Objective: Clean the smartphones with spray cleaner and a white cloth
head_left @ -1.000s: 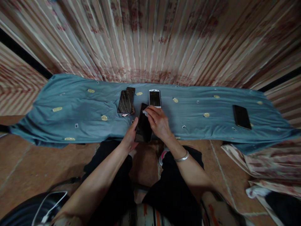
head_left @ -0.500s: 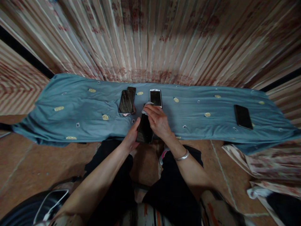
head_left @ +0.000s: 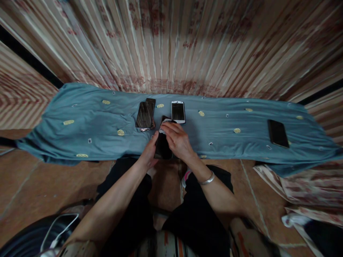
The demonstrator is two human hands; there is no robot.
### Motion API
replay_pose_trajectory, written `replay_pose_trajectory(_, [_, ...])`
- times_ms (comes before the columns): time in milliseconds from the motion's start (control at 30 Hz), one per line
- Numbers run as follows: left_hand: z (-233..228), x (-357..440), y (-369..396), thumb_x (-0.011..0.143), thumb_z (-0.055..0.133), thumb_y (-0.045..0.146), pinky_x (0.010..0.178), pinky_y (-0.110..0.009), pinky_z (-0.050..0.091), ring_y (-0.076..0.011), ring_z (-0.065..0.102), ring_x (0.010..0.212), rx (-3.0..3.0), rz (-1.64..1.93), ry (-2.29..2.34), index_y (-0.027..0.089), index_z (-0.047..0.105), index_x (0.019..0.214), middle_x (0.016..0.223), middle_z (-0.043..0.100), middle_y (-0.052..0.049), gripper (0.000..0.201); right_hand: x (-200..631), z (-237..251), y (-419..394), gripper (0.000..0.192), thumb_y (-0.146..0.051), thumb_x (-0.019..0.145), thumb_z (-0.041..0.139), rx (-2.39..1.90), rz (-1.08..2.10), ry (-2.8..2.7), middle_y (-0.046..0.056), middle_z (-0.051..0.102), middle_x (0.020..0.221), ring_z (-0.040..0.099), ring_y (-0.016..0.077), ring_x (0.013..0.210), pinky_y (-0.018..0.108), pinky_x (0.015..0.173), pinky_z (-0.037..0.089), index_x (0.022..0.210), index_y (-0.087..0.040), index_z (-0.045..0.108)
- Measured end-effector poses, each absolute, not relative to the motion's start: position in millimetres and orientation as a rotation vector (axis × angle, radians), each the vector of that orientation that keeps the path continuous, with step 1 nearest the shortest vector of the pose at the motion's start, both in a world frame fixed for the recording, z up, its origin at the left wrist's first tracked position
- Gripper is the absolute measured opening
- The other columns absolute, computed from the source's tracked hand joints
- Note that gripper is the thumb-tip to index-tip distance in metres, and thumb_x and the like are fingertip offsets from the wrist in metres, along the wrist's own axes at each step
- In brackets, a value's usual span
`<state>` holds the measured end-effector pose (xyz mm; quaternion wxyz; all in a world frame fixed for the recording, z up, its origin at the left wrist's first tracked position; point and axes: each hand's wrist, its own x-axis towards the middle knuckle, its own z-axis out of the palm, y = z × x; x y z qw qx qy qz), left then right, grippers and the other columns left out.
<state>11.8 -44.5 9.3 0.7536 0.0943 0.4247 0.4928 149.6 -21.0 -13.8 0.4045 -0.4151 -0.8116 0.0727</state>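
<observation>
My left hand [head_left: 149, 152] grips a black phone [head_left: 161, 145] by its left edge, just above the near edge of the blue cloth [head_left: 80, 132]. My right hand [head_left: 177, 140] pinches a small white wipe [head_left: 164, 125] and presses it on the upper part of the phone's dark screen. A silver bracelet [head_left: 207, 179] sits on my right wrist. Just beyond my hands lie a white phone [head_left: 177, 111] and a stack of dark phones [head_left: 145, 114].
Another black phone [head_left: 278, 133] lies far right on the cloth. Striped patterned curtains hang behind. Folded fabric [head_left: 300, 185] lies on the brown floor at right. A dark round object with a white cable [head_left: 53, 232] sits at bottom left. My knees are below.
My right hand has slid the wipe from the phone's top right toward its top left. The phone has tilted slightly more upright in my left hand.
</observation>
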Motion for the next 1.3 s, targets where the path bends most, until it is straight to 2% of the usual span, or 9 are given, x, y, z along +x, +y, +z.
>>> replay_pose_trajectory(267, [3.0, 14.0, -41.1, 0.105, 0.059, 0.031, 0.097, -0.032, 0.06, -0.0214, 0.079, 0.098, 0.236, 1.062, 0.895, 0.013, 0.078, 0.107, 0.098, 0.083, -0.008, 0.026, 151.8, -14.4, -20.7, 0.044, -0.013, 0.105, 0.042, -1.078, 0.148, -1.987, 0.011, 0.074, 0.139, 0.065, 0.0264, 0.13, 0.049, 0.118, 0.054, 0.134, -0.02, 0.074])
replay_pose_trajectory(433, [1.2, 9.5, -39.4, 0.105, 0.059, 0.035, 0.091, -0.031, 0.062, -0.0224, 0.079, 0.098, 0.212, 1.076, 0.893, 0.015, 0.078, 0.108, 0.096, 0.083, -0.007, 0.028, 145.5, -14.6, -28.0, 0.042, -0.014, 0.106, 0.043, -1.034, 0.181, -2.009, 0.011, 0.076, 0.136, 0.066, 0.0263, 0.128, 0.048, 0.115, 0.057, 0.132, -0.02, 0.075])
replay_pose_trajectory(633, [7.9, 3.1, -35.8, 0.106, 0.054, 0.038, 0.073, -0.026, 0.06, -0.0183, 0.076, 0.076, 0.184, 1.053, 0.899, 0.015, 0.077, 0.095, 0.077, 0.077, -0.004, 0.034, 136.8, -14.0, -36.8, 0.044, -0.013, 0.106, 0.042, -0.967, 0.213, -2.041, 0.01, 0.076, 0.135, 0.067, 0.0245, 0.126, 0.045, 0.114, 0.057, 0.133, -0.021, 0.075])
replay_pose_trajectory(733, [11.6, 6.3, -36.1, 0.106, 0.053, 0.036, 0.074, -0.026, 0.06, -0.0183, 0.075, 0.076, 0.165, 1.05, 0.902, 0.015, 0.076, 0.089, 0.076, 0.076, -0.004, 0.035, 139.4, -14.0, -35.4, 0.043, -0.013, 0.105, 0.043, -0.978, 0.226, -2.023, 0.011, 0.075, 0.137, 0.065, 0.0251, 0.128, 0.045, 0.114, 0.057, 0.134, -0.021, 0.075])
replay_pose_trajectory(900, [8.8, 5.7, -35.5, 0.103, 0.058, 0.037, 0.077, -0.029, 0.061, -0.0204, 0.076, 0.081, 0.179, 1.056, 0.931, 0.015, 0.076, 0.096, 0.081, 0.077, -0.004, 0.029, 138.1, -14.5, -37.1, 0.044, -0.012, 0.104, 0.044, -0.963, 0.244, -2.023, 0.011, 0.076, 0.136, 0.066, 0.0264, 0.127, 0.048, 0.113, 0.057, 0.134, -0.021, 0.075])
replay_pose_trajectory(1000, [6.0, 1.0, -34.0, 0.103, 0.061, 0.04, 0.077, -0.029, 0.06, -0.0192, 0.074, 0.075, 0.176, 1.057, 0.932, 0.016, 0.076, 0.096, 0.076, 0.075, -0.003, 0.03, 133.5, -15.0, -40.3, 0.043, -0.013, 0.104, 0.045, -0.954, 0.26, -2.037, 0.01, 0.076, 0.134, 0.067, 0.0261, 0.124, 0.048, 0.112, 0.058, 0.132, -0.022, 0.076])
replay_pose_trajectory(1300, [13.1, 1.4, -33.1, 0.109, 0.051, 0.037, 0.071, -0.024, 0.056, -0.0137, 0.068, 0.063, 0.162, 1.077, 0.937, 0.016, 0.074, 0.089, 0.072, 0.073, 0.0, 0.037, 131.1, -15.4, -42.9, 0.042, -0.014, 0.104, 0.046, -0.937, 0.254, -2.04, 0.011, 0.076, 0.134, 0.066, 0.0258, 0.125, 0.047, 0.113, 0.057, 0.131, -0.021, 0.077])
